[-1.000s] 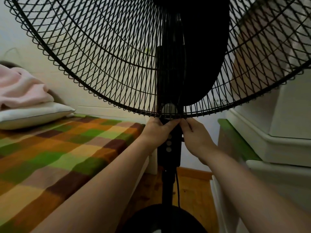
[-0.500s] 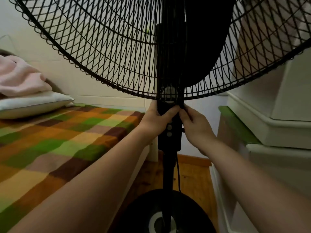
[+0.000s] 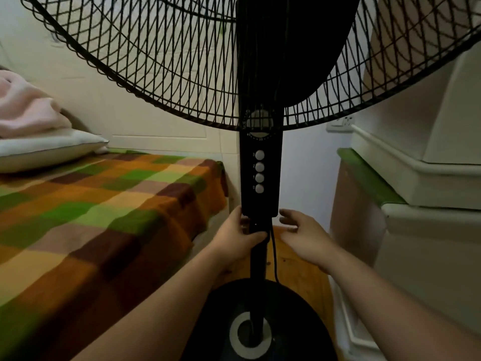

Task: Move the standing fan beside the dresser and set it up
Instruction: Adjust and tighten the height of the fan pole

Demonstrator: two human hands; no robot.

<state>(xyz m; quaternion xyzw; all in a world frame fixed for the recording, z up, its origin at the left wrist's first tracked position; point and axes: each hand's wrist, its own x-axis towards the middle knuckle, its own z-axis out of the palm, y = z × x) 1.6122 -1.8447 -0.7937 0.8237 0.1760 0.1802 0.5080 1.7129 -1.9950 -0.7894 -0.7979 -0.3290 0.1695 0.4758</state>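
wood floor [image 3: 299, 269] between bed [image 3: 104, 204] and dresser [image 3: 429, 230] | left hand [image 3: 238, 241] grips fan pole [image 3: 257, 269] | right hand [image 3: 304, 235] relaxed, empty, beside pole

Black standing fan [image 3: 261, 175] upright (round base on floor); beside white dresser [image 3: 426, 194]

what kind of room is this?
Most likely a bedroom: a checked bedspread and a pillow on the left, a white dresser on the right, and the standing fan on the wooden floor between them.

Single head view, wide-angle, facing forward-down, close to standing fan [image 3: 261, 199], bed [image 3: 104, 204] at left
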